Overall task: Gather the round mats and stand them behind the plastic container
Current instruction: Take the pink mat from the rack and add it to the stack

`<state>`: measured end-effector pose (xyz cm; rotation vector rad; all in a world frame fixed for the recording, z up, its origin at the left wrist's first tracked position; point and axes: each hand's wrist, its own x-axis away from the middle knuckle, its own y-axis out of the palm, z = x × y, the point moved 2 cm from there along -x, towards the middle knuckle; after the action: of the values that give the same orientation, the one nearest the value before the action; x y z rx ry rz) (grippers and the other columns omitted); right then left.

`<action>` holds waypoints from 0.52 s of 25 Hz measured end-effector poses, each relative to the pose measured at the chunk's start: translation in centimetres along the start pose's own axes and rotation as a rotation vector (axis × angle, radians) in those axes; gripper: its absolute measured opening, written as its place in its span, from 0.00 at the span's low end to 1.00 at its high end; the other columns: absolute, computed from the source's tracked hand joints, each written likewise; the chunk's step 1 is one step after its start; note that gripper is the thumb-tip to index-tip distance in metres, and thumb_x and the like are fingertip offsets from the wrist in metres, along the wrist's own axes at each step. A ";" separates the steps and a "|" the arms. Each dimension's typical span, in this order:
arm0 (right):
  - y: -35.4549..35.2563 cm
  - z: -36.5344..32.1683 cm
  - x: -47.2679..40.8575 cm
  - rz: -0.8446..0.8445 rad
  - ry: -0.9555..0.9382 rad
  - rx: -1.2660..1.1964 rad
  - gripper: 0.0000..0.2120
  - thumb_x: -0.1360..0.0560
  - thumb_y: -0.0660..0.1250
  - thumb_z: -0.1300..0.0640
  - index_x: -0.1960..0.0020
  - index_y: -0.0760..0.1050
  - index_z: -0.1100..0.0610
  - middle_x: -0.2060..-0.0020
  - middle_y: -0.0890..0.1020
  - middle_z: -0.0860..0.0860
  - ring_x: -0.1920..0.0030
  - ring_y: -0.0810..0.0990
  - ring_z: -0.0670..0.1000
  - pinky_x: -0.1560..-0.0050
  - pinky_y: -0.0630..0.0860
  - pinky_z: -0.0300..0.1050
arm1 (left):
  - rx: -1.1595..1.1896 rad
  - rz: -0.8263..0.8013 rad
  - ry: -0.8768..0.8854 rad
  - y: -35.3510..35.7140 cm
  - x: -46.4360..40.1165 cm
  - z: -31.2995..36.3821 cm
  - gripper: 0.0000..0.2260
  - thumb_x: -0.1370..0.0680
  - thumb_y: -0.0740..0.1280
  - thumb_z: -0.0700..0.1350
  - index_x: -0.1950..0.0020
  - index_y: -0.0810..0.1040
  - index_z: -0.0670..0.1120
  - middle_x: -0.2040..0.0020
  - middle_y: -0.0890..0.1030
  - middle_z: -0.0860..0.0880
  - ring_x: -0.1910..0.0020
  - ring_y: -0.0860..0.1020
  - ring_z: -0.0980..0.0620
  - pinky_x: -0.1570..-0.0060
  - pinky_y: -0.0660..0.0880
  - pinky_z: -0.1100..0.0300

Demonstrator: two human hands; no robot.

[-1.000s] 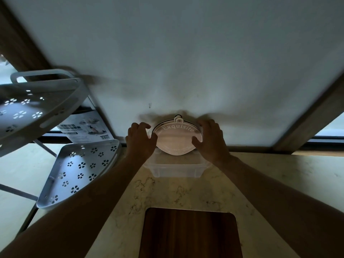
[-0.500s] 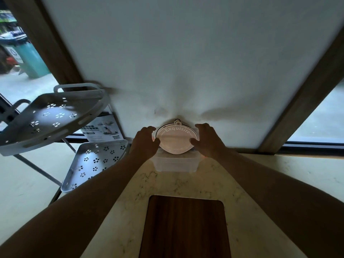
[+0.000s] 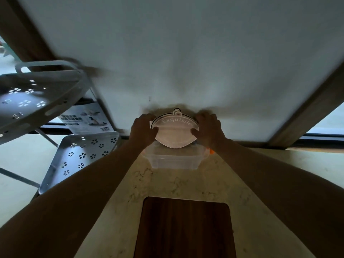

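Observation:
The round mats [image 3: 175, 132] are a pale pink stack marked "Exquisite", with a small tab on top. They stand upright against the white wall, right behind the clear plastic container [image 3: 174, 160], and their lower edge hangs in front of its back rim. My left hand [image 3: 143, 130] grips the stack's left edge. My right hand [image 3: 207, 129] grips its right edge. How many mats are in the stack is hidden.
A dark wooden cutting board [image 3: 184, 228] lies on the marble counter [image 3: 251, 183] near me. A white perforated corner rack [image 3: 80, 157] with an upper shelf [image 3: 37, 97] stands at the left, and a printed box [image 3: 87, 120] sits behind it. Wooden window frames [image 3: 309, 112] flank the wall.
My hands stay on the mats behind the container. Only the view has shifted a little; the stack looks slightly lower against the wall.

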<state>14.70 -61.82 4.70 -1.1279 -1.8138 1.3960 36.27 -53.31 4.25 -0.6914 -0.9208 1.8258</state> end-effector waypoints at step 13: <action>0.0 -0.5 -0.1 0.056 -0.057 -0.095 0.11 0.26 0.71 0.53 0.47 0.78 0.58 0.45 0.80 0.56 0.41 0.74 0.61 0.44 0.69 0.54 | -0.140 -0.011 0.011 0.9 -1.3 0.4 0.12 0.23 0.67 0.48 0.40 0.77 0.50 0.38 0.71 0.43 0.37 0.67 0.38 0.42 0.65 0.44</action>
<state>15.16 -61.72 4.80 -1.2067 -1.9199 1.3997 35.98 -54.85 3.79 -0.7804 -1.0505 1.7590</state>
